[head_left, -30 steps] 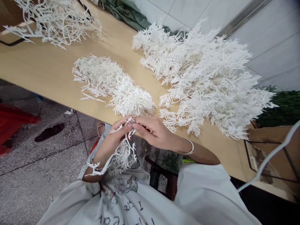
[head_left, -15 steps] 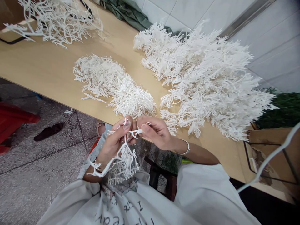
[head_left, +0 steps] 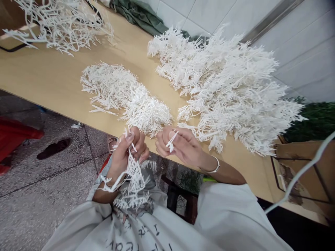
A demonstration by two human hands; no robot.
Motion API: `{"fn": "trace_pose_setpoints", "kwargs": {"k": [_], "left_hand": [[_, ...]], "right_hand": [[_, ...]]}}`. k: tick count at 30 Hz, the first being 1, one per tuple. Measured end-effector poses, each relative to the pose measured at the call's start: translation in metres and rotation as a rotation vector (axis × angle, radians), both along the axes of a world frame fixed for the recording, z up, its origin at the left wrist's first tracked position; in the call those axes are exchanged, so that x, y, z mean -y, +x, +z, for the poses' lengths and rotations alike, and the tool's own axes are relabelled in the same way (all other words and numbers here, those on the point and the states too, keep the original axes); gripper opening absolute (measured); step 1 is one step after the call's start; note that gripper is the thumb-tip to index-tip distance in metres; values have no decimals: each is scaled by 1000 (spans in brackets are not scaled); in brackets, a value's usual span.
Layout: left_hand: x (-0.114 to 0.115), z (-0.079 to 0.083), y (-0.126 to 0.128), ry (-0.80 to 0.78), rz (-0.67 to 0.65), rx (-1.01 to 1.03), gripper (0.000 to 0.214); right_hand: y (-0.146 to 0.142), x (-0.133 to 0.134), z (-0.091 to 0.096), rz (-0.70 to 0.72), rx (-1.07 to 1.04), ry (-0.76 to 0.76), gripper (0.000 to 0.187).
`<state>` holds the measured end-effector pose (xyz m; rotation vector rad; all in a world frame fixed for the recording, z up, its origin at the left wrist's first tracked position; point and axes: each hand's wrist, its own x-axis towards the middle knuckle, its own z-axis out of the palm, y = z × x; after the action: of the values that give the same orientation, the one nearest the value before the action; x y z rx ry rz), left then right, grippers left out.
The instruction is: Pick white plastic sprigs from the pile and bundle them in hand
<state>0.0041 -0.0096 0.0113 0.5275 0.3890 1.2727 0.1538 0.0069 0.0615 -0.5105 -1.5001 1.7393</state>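
Observation:
My left hand (head_left: 127, 150) is closed around a white branching plastic sprig (head_left: 135, 172), whose thin twigs hang below the fist toward my lap. A thicker white stem curves past the wrist. My right hand (head_left: 180, 144) pinches a small white forked piece (head_left: 171, 141) between thumb and forefinger. The two hands are a short way apart at the table's front edge. Just beyond them lies a long heap of small white plastic pieces (head_left: 125, 92). To its right rises a larger pile of bushy white branching sprigs (head_left: 225, 87).
Bare white stems (head_left: 70, 28) lie tangled at the table's far left. Dark green cloth (head_left: 138, 15) runs along the tiled wall. A cardboard box (head_left: 300, 157), green foliage (head_left: 311, 122) and a pale cable (head_left: 300, 177) are at the right. A red stool (head_left: 15, 139) stands on the floor at left.
My hands have moved apart, the left one leftward and the right one rightward. A small forked piece has come away in my right hand, while the sprig stays in my left.

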Motion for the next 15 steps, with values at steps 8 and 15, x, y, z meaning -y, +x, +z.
{"fn": "trace_pose_setpoints", "kwargs": {"k": [8,15], "left_hand": [[14,1,0,197,76,-429,38],[14,-6,-7,396,140,-647,24]], "right_hand": [[0,1,-2,-139,424,434,32],[-3,2,-3,-260,530,644,26]]}}
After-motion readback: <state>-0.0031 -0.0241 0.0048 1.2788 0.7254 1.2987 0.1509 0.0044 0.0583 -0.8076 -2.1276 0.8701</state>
